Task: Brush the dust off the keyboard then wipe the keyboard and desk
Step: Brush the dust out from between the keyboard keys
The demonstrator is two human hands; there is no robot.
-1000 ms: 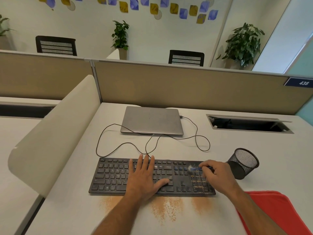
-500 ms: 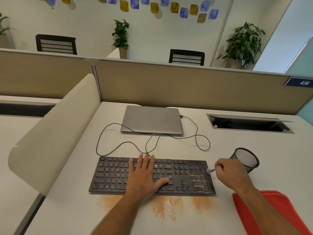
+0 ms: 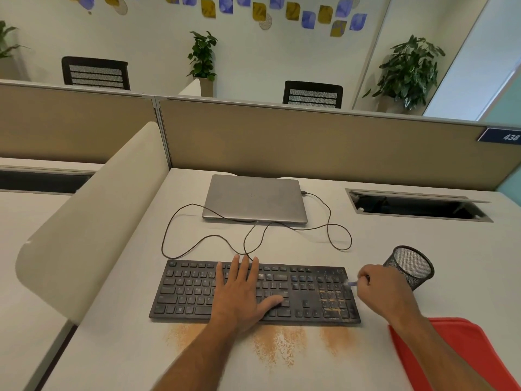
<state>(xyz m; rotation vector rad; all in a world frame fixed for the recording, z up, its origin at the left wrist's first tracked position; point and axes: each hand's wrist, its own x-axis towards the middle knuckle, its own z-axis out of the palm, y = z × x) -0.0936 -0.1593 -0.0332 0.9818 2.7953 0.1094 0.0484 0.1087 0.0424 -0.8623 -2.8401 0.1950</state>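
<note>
A black keyboard (image 3: 191, 289) lies on the white desk (image 3: 118, 348), with orange-brown dust on its number pad. More of that dust (image 3: 277, 345) is spread on the desk along the keyboard's front edge. My left hand (image 3: 242, 292) rests flat on the middle keys, fingers straight. My right hand (image 3: 383, 289) is curled round a small blue brush (image 3: 352, 283), whose tip sits at the keyboard's right edge. A red cloth (image 3: 465, 351) lies under my right forearm at the desk's front right.
A black mesh pen cup (image 3: 411, 266) lies tilted just right of my right hand. A closed grey laptop (image 3: 253, 198) sits behind the keyboard, its black cable (image 3: 329, 232) looping between them. A cable slot (image 3: 417, 206) opens at the back right; a curved divider (image 3: 93, 215) bounds the left.
My right hand has drawn the brush rightward across the number pad to the keyboard's right edge. The left hand has stayed flat on the keys.
</note>
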